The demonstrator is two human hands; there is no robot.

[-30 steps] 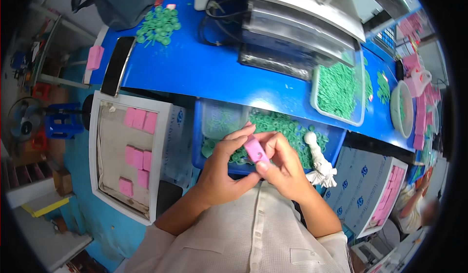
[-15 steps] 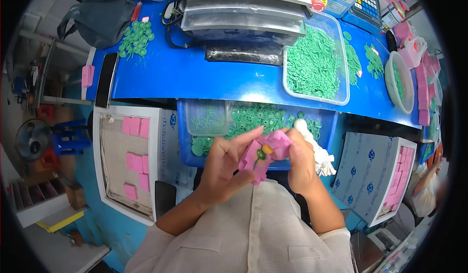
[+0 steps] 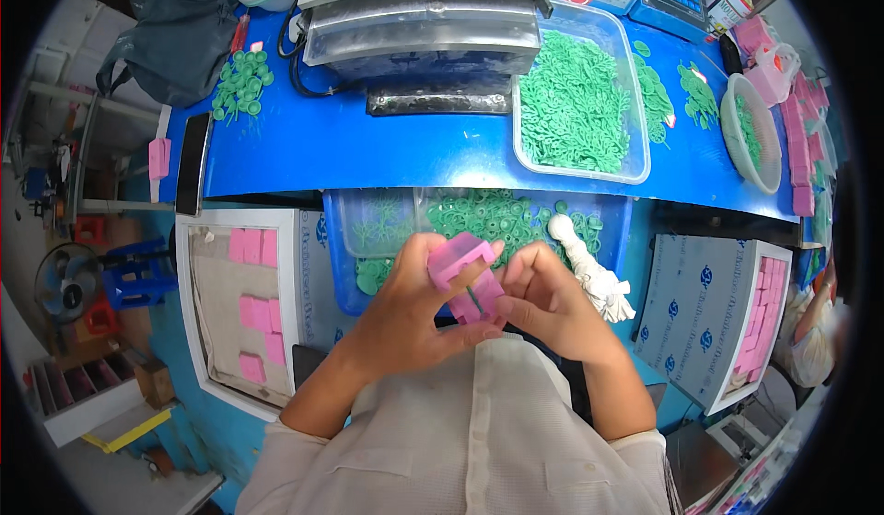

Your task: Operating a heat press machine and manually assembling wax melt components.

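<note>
My left hand (image 3: 405, 317) grips a pink rubber mold (image 3: 463, 255) in front of my chest. The mold is parted into two flaps, the upper one bent back over my fingers. A thin dark green piece (image 3: 474, 297) lies in the lower flap. Close against that flap's right edge is my right hand (image 3: 552, 299), its fingers curled and the thumb bent in toward them. Whatever those fingertips hold, if anything, is hidden. Below both hands, a blue tray (image 3: 343, 285) contains many green wax pieces (image 3: 479, 220) and a clear plastic box (image 3: 354, 225).
A white cloth bundle (image 3: 594, 271) lies on the tray's right side. On the blue table (image 3: 304, 156) are a clear bin (image 3: 640, 147) of green pieces, a metal machine (image 3: 424, 36) and a phone (image 3: 191, 165). Boxes with pink molds flank me, left (image 3: 253, 248) and right (image 3: 760, 317).
The mold has turned in my left hand and its flaps now stand apart. My right hand has shifted from gripping its right side to curled fingers beside it. The orange part is out of sight.
</note>
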